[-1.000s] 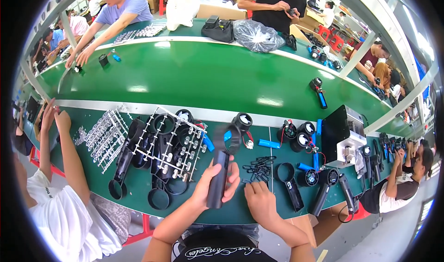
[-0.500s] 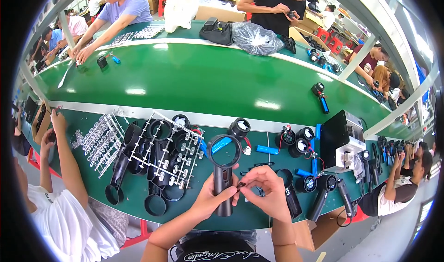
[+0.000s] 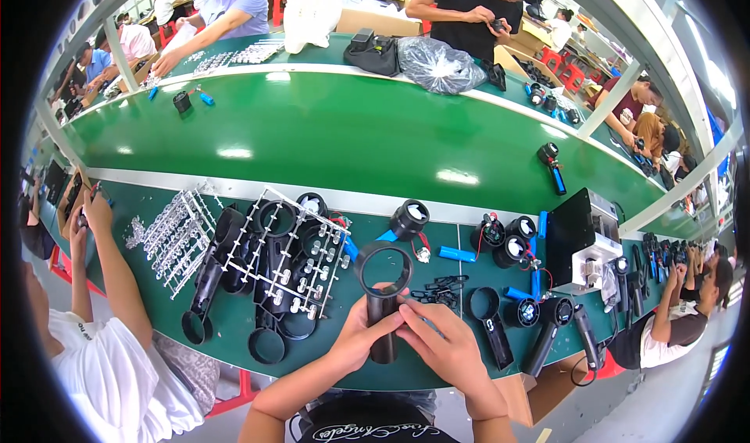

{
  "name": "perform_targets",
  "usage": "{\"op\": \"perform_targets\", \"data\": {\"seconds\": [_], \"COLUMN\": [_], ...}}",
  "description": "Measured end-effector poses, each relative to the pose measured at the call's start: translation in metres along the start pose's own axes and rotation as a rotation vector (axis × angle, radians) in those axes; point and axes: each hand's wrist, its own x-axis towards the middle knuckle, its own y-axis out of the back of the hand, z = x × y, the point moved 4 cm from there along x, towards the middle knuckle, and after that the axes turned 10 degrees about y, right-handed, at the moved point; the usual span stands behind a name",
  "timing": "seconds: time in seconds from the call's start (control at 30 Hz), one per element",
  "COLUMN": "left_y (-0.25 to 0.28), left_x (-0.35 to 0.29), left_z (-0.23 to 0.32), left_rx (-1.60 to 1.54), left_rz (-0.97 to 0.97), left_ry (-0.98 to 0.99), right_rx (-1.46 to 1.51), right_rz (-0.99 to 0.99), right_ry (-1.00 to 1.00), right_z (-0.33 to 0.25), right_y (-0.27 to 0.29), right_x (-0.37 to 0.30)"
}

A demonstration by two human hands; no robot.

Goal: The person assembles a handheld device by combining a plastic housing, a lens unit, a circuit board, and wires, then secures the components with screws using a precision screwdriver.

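My left hand (image 3: 358, 337) is wrapped round the handle of a black fan housing (image 3: 383, 352), a tube with an open ring at its top. The ring points away from me, above the table. My right hand (image 3: 447, 340) is closed at the handle's right side, its fingertips pressed together against it near my left thumb. Whatever those fingertips hold is hidden. To the right of the housing lies a pile of small black clips (image 3: 442, 289). Another black fan housing (image 3: 491, 330) rests beyond my right hand.
Clear plastic parts on frames (image 3: 287, 275) lie over several black housings at left. Black fan motors (image 3: 408, 219) and blue batteries (image 3: 459, 254) are scattered behind and right. A black-and-silver machine (image 3: 582, 240) stands at right. Beyond runs a green belt (image 3: 312, 130); co-workers sit around.
My right hand has moved in against the handle, and the small dark piece that it pinched no longer shows. The housing has tilted and shifted slightly. The clip pile has come into view.
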Motion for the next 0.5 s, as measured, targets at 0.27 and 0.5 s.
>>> {"op": "perform_targets", "data": {"seconds": [0.27, 0.5], "left_y": [-0.008, -0.012], "left_x": [0.0, -0.003], "left_z": [-0.003, -0.008], "left_rx": [-0.004, 0.145], "left_rz": [-0.201, -0.323], "left_ry": [0.082, 0.014], "right_rx": [-0.177, -0.287], "right_rz": [0.152, 0.21], "right_ry": [0.138, 0.228], "right_z": [-0.004, -0.016], "right_y": [0.005, 0.002], "right_x": [-0.01, -0.012]}}
